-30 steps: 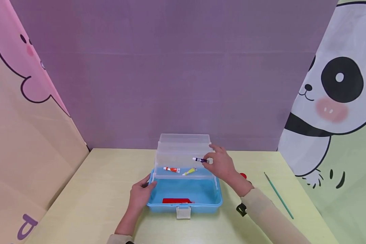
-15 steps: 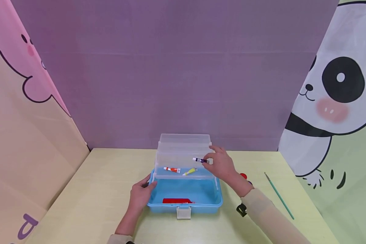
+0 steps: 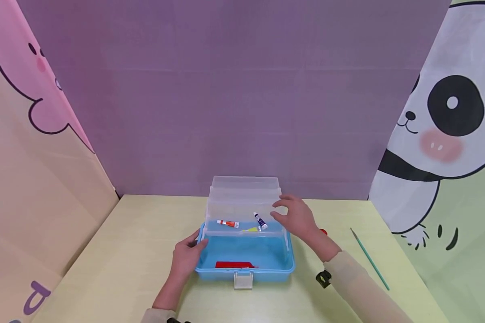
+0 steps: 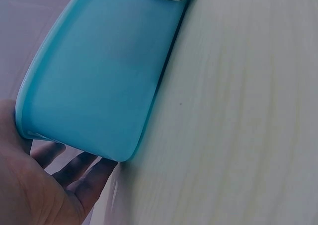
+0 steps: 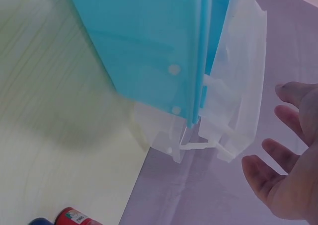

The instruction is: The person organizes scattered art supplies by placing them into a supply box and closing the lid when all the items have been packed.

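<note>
A blue plastic box (image 3: 244, 274) with a translucent lid (image 3: 244, 184) raised stands on the table. My left hand (image 3: 186, 259) grips its left rim, thumb over the edge and fingers along the outer side (image 4: 82, 178). My right hand (image 3: 297, 217) is beside the lid's right edge, thumb and fingers apart, holding nothing. In the translucent tray lie an orange-and-white paint tube (image 3: 228, 224), a yellow tube (image 3: 250, 229) and a dark purple paint tube (image 3: 260, 221), which partly overlaps the yellow one. A red bottle (image 3: 234, 264) lies along the front of the box's bottom.
Right of the box is a thin green paintbrush (image 3: 369, 258). Behind my right forearm a red round thing (image 3: 324, 232) partly shows. The right wrist view has a red container (image 5: 72, 217) and a blue one (image 5: 40, 221) at its lower edge. A purple cloth backdrop (image 3: 234, 98) hangs behind.
My right hand has let go of the purple paint tube, which now lies tilted in the tray by the yellow one. The fingers have spread and drawn slightly right. My left hand stays put.
</note>
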{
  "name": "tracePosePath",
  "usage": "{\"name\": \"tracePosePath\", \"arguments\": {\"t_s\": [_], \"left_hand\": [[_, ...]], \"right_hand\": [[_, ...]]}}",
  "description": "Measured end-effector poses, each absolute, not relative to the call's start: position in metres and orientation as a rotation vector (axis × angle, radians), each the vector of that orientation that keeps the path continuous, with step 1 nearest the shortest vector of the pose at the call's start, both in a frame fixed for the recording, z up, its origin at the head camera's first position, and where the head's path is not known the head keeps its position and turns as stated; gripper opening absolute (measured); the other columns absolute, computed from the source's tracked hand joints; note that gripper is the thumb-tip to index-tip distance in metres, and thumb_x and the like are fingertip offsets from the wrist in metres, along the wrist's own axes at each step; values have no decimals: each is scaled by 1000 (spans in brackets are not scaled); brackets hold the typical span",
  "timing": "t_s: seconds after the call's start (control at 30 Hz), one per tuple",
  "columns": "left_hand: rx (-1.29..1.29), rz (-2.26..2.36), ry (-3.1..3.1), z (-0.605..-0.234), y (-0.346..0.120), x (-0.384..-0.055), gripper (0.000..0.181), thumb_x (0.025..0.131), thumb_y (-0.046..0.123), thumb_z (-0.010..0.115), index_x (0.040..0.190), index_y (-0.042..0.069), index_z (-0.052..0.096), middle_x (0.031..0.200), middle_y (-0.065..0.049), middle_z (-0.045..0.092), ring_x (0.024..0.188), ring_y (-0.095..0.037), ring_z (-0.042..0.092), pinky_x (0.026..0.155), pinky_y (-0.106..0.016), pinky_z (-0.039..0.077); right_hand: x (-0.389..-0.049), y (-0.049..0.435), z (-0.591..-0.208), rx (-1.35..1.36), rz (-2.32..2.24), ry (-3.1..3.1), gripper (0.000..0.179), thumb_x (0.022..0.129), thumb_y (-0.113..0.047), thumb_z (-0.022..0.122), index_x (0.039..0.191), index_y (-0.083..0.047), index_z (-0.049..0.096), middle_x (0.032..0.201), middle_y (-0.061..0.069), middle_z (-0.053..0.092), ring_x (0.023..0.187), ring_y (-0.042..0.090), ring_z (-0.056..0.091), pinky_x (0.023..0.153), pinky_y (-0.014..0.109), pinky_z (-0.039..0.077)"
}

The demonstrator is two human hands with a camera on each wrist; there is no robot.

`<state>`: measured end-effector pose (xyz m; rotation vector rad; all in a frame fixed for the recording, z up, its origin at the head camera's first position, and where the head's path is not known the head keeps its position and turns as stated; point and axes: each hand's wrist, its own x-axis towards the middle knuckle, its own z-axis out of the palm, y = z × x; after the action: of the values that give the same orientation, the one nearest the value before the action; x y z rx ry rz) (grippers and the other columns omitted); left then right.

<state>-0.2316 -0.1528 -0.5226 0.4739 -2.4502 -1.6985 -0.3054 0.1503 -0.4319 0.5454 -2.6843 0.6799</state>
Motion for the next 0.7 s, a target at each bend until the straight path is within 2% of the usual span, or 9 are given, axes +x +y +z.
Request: {"name": "tracePosePath", "arguments": {"t_s": [0.5, 0.7], "left_hand": [[458, -1691, -2449, -522, -154, -233, 54, 94, 30, 64, 143, 11, 50, 131, -26, 55, 116, -44, 54, 91, -53, 48], [462, -1686, -2447, -523, -153, -234, 54, 95, 29, 64, 143, 11, 49, 132, -26, 55, 117, -44, 54, 91, -53, 48]], "right_hand": [[-300, 180, -424, 526, 706, -2713, 27, 87, -29, 73, 106, -10, 74, 114, 9, 68, 106, 31, 62, 87, 50, 52], [-298, 197, -425, 509, 736, -2711, 27, 87, -27, 73, 107, -9, 74, 115, 10, 67, 111, 34, 60, 90, 51, 49]]}}
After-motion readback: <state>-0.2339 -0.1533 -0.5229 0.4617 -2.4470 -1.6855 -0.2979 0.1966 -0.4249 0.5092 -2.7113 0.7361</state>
